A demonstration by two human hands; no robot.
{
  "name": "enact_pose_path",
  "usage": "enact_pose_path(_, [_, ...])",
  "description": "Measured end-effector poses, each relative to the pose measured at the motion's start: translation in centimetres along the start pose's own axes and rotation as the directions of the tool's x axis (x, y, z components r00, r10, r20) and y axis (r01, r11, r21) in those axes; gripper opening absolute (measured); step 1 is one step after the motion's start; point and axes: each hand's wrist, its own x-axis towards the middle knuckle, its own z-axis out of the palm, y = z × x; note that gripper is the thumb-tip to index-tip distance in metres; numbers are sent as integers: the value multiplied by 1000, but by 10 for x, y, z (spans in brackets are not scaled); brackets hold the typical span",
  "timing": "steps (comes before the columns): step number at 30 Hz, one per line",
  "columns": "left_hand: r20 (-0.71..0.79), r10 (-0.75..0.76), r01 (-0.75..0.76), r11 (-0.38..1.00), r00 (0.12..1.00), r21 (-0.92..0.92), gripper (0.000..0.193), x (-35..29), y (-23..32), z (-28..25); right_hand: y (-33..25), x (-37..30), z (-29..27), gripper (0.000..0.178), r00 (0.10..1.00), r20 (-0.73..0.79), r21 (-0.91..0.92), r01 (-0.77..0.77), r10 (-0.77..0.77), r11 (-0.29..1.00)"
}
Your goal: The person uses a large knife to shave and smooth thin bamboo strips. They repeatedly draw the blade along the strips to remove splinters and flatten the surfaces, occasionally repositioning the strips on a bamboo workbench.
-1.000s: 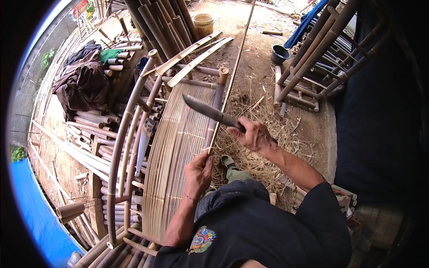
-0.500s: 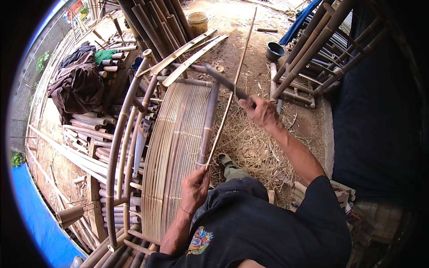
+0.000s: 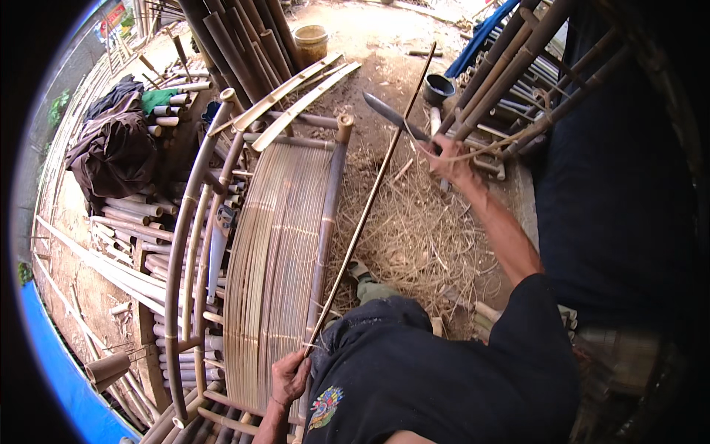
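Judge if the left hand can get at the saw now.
Probably not without letting go: the left hand grips the thin bamboo strip, and the slatted seat lies between that hand and the saw.

There was one bamboo bench. Of bare hands there were two: the left hand by the near part of the bench, and the right hand to the right of it. Also to the right were one long-bladed knife and one long thin bamboo strip. Across the bench's far end lay two broad split-bamboo pieces. At its left side there was one handsaw. Beyond the bench stood two buckets: one pale bucket and one black bucket. The bamboo poles stacked left of the bench were too many for an exact count.
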Motion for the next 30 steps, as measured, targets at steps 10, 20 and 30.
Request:
enact_pose_path(10, [22, -59, 59, 998, 998, 36, 16, -19, -9, -30, 47, 18, -21, 78, 945, -137, 118, -281, 295, 953])
enact_pose_path(20, [590, -225, 554, 690, 776, -466, 24, -12, -6, -43, -80, -19, 9, 30, 877, 122, 953, -234, 464, 192])
enact_pose_path(30, [420, 5, 383, 405, 907, -830, 43, 158, 85, 37, -176, -56, 28, 34, 906, 370, 895, -407, 204, 185])
